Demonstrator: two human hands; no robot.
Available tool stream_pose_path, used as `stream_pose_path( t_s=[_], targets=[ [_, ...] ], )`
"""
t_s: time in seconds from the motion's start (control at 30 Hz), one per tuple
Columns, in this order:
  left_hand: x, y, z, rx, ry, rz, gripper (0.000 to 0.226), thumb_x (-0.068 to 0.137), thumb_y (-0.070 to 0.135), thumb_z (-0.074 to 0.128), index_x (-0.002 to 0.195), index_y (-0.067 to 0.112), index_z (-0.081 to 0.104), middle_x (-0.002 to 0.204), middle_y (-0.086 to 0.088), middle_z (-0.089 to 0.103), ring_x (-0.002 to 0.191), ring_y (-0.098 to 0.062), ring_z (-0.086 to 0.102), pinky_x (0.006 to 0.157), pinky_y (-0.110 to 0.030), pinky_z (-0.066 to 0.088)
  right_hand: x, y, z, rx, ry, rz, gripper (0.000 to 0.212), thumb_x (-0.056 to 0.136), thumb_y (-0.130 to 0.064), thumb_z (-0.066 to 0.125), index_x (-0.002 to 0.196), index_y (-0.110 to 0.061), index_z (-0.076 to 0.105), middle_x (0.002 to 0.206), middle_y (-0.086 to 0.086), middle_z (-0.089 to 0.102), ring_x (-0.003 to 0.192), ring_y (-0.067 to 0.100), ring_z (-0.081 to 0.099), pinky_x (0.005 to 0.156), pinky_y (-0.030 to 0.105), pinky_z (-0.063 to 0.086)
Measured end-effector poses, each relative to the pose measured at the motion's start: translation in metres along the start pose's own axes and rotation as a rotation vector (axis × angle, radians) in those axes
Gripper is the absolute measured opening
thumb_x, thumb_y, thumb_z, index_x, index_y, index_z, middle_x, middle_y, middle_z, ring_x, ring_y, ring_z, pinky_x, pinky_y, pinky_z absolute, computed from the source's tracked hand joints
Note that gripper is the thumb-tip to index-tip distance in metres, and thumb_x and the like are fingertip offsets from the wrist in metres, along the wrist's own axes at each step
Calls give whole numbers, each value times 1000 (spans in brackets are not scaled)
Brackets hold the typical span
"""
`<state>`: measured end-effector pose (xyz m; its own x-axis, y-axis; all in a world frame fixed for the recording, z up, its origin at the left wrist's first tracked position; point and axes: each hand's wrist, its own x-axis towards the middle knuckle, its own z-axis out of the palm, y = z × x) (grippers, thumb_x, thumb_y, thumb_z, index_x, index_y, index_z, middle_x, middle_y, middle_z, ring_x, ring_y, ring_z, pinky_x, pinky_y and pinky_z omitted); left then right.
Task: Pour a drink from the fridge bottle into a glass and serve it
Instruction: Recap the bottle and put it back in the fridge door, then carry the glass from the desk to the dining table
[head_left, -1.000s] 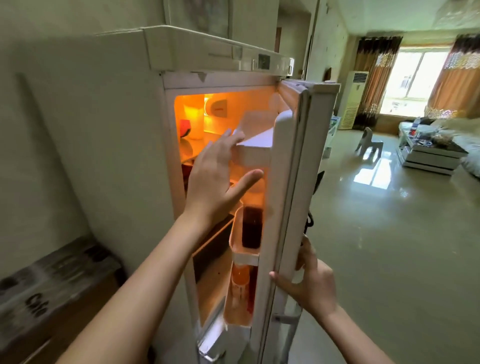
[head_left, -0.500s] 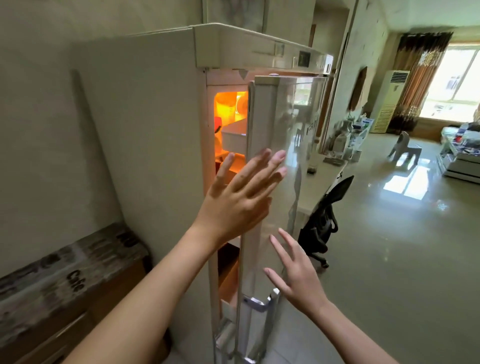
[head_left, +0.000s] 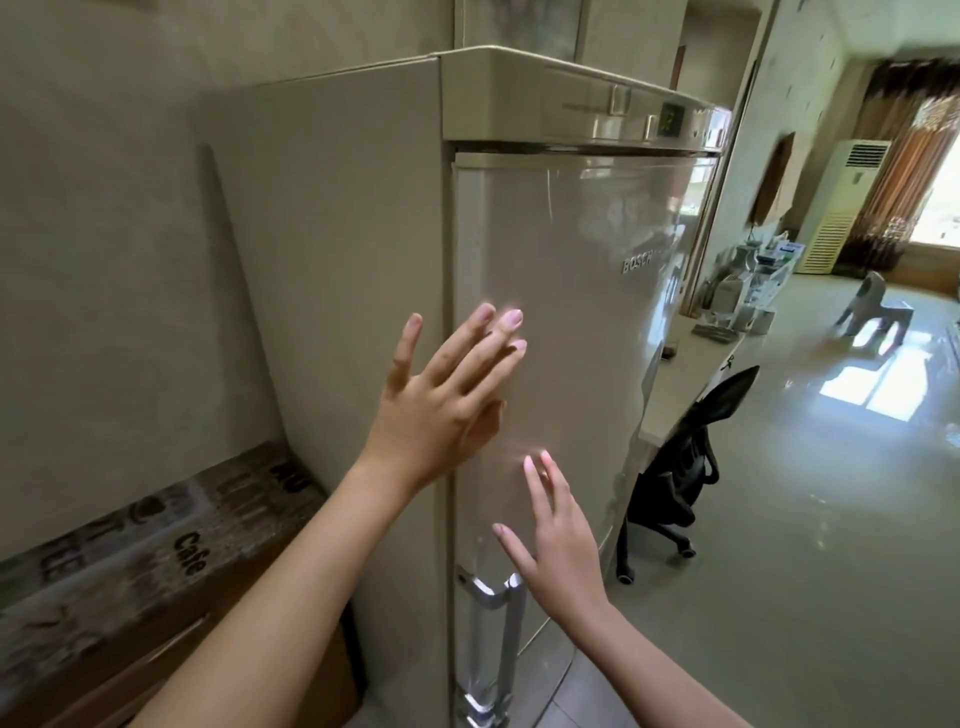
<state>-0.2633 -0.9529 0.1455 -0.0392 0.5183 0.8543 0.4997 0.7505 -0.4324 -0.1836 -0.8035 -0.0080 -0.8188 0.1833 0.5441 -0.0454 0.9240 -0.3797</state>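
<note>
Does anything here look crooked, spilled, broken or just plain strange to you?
Nothing stands out. The fridge door sits shut and flush, with the left hand and right hand open and empty against it. Its handle looks intact, and no spill shows on the floor.

My fridge (head_left: 561, 312) stands upright against the wall, a tall cream cabinet with a glossy door, now fully shut. A chrome handle (head_left: 491, 639) runs down the door's lower left edge. I can't see the bottle or a glass.
</note>
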Motion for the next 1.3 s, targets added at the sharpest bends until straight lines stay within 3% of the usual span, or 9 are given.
stream_pose_path(
  t_s=[0.23,0.33,0.43,0.57,0.7,0.87,0.97,1.13,1.3],
  targets=[
    [-1,5,1,-29,-12,-43,52,86,33,52,137,25,47,151,7,34,141,-12,26,111,-52,12,1,6,5,-33,7,-12,80,83,-48,55,147,-23,13,154,2,14,114,22,53,90,35,48],
    [2,10,-2,-11,-12,-72,49,85,31,52,134,24,50,150,7,35,141,-12,26,111,-51,12,1,14,0,5,-42,-46,78,85,-47,53,147,-25,13,155,0,11,117,18,50,93,32,45],
    [7,22,-6,20,-27,-122,41,86,28,52,126,22,57,149,4,39,140,-15,27,110,-50,12,1,31,-16,-6,-124,-115,70,87,-45,50,146,-28,17,153,-3,23,117,15,48,96,33,42],
    [17,52,-2,34,-93,-172,30,84,31,54,110,17,61,137,1,53,133,-16,33,112,-48,9,-3,75,-47,-55,-194,-134,53,87,-43,46,136,-27,39,124,-8,57,109,13,54,92,28,41],
    [32,105,24,-91,-217,-219,36,87,33,49,115,14,62,133,-2,57,130,-16,40,113,-45,14,-13,145,-90,-87,-150,-51,38,84,-46,46,112,-25,61,102,-9,65,96,13,61,80,29,47],
    [63,207,57,-280,-378,-311,51,88,39,39,131,15,52,143,-3,48,132,-20,44,109,-44,25,-25,240,-168,-173,-155,91,40,88,-47,47,123,-29,55,121,-15,57,113,7,50,90,26,39],
    [83,276,74,-369,-514,-269,58,83,46,40,133,18,50,142,-1,48,129,-19,47,106,-43,32,-34,294,-209,-191,-207,179,39,88,-47,49,123,-33,53,123,-17,55,117,6,45,93,27,37],
    [104,358,101,-466,-686,-196,65,73,46,69,131,21,54,135,1,56,124,-18,53,97,-44,45,-43,365,-252,-254,-339,278,41,87,-49,48,125,-35,50,128,-13,52,122,11,42,98,30,32],
    [124,408,139,-461,-765,-162,64,64,47,75,121,22,62,123,2,64,114,-17,60,88,-40,50,-38,428,-275,-238,-366,348,41,87,-49,48,126,-36,49,131,-15,48,127,10,36,100,30,29]
  ],
)
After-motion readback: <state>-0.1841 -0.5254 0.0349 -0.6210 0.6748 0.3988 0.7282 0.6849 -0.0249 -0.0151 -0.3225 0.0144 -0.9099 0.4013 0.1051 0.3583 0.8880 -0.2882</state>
